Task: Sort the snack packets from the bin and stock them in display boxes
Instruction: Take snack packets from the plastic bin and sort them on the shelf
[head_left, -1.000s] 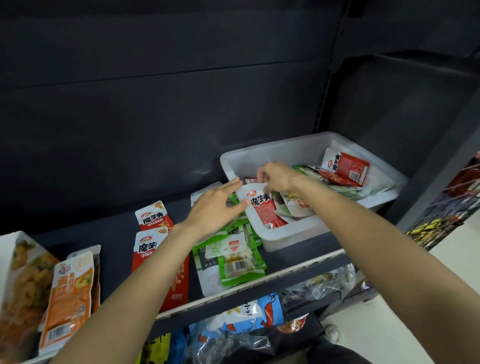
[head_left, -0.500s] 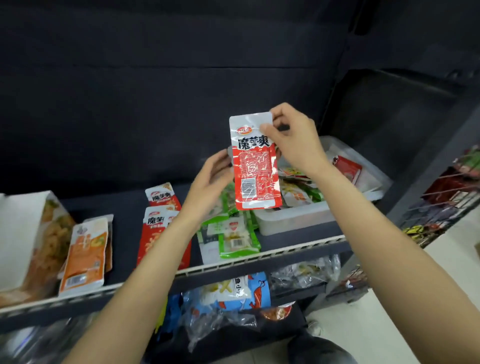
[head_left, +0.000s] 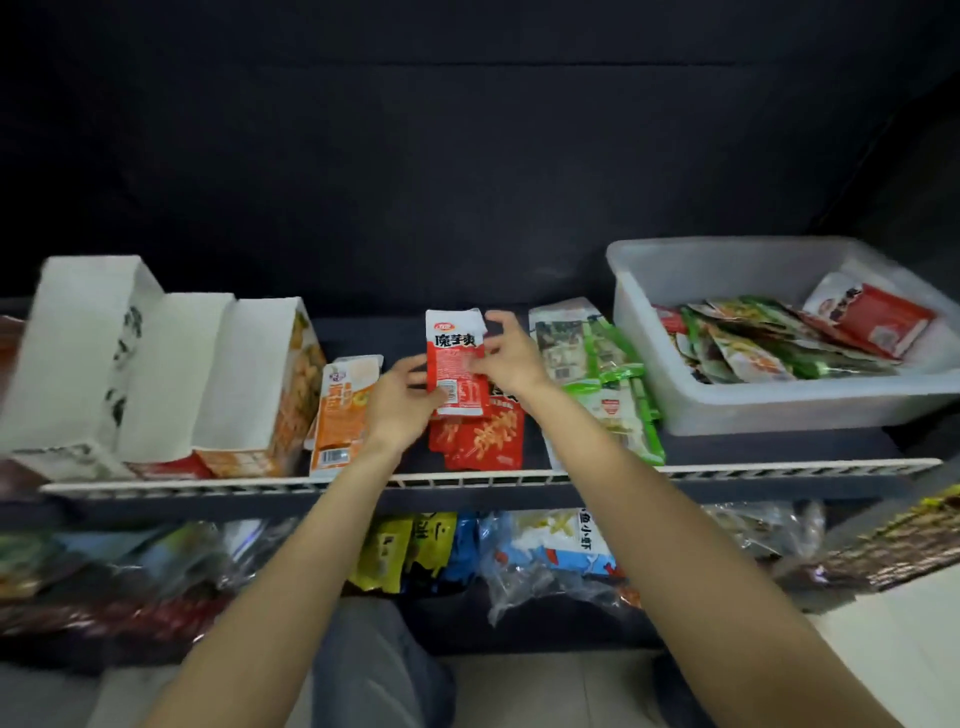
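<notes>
2 hands pinch 1 red-and-white foil snack packet (head_left: 456, 364): left hand (head_left: 400, 402) low, right hand (head_left: 506, 353) high, over the red packet pile (head_left: 480, 439). Square it on that pile; translucent plastic bin (head_left: 779, 410) sits right.

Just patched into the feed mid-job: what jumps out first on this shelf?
The red-and-white snack packet at shelf centre, held upright by both the left hand and right hand above a pile of red packets. To the right sits the translucent bin, holding mixed packets. At the left stand white display boxes, with an orange packet lying beside them.
</notes>
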